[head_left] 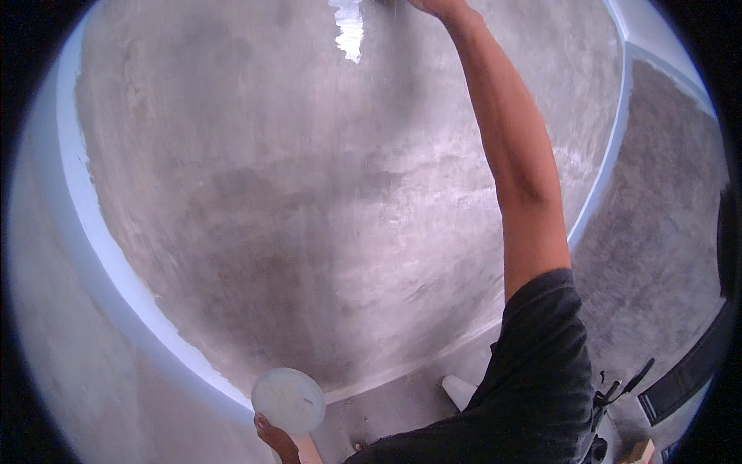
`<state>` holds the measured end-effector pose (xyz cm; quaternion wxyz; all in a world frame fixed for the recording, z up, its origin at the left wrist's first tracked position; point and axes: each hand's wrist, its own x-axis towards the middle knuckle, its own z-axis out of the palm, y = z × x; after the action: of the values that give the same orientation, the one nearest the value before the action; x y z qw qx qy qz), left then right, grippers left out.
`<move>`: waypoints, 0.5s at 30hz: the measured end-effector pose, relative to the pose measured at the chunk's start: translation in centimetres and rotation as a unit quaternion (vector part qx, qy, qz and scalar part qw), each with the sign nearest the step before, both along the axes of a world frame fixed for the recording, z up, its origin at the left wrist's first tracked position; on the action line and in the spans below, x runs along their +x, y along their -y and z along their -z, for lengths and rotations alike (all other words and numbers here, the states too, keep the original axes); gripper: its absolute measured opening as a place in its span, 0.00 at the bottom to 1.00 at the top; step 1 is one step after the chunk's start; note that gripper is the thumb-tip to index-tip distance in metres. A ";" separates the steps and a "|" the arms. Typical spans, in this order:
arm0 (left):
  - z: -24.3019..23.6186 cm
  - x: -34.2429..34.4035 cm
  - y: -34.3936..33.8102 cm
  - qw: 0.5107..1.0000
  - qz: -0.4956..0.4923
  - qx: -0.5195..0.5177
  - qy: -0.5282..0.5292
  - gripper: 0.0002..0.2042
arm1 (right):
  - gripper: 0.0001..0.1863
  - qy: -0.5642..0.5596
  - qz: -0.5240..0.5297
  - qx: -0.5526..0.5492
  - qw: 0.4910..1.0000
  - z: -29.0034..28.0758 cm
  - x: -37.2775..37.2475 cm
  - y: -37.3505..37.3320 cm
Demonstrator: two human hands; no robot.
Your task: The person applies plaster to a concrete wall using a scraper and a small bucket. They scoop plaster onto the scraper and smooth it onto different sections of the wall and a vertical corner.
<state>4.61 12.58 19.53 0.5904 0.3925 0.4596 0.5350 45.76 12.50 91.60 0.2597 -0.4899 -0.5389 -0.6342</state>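
Reaching up along the grey wall [309, 170], my right arm runs to the top edge, where my right hand [439, 5] is mostly cut off. Its visible part looks closed, with a dark thing at its left that I cannot make out. Just left of that lies a bright white smear [349, 31] on the wall. Low in the view, my left hand [276, 439] grips the rim of a round, pale dish or lid [289, 400]. The disc's face is whitish with a small mark near its right side.
Pale bands [127, 298] border the wall along its left and right corners. A darker side wall [657, 178] stands at the right. Beyond my dark sleeve are a black handlebar-like object [638, 377] and a small light-brown box [640, 452]. Grey floor [386, 410] shows below the wall.
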 end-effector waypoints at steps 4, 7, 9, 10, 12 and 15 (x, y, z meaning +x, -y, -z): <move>1.4 -1.2 -0.8 0.997 -0.030 0.040 -0.064 0.27 | 0.13 0.020 -0.075 -0.039 0.996 5.0 -1.6 0.1; 1.8 -1.5 -0.9 0.998 -0.002 0.050 -0.047 0.26 | 0.13 0.034 -0.063 -0.028 0.997 7.5 -1.0 0.0; 0.0 -1.2 -0.4 0.998 -0.004 0.041 -0.045 0.26 | 0.13 0.035 -0.081 -0.038 0.995 9.3 -1.3 0.1; 0.4 -1.4 -0.3 0.998 -0.007 0.039 -0.039 0.26 | 0.14 0.038 -0.076 -0.045 0.995 9.9 -1.4 0.2; 1.4 -1.7 -0.4 0.999 -0.015 0.034 -0.027 0.26 | 0.16 0.045 -0.070 -0.060 0.995 11.2 -1.7 0.3; 0.9 -2.0 0.2 0.998 -0.009 0.037 -0.044 0.25 | 0.14 0.023 0.000 -0.022 0.999 14.6 -1.8 -0.1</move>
<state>2.60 12.36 18.62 0.5496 0.4331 0.4687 0.5392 44.00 12.60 77.02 0.2362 -0.4804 -0.5583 -0.6338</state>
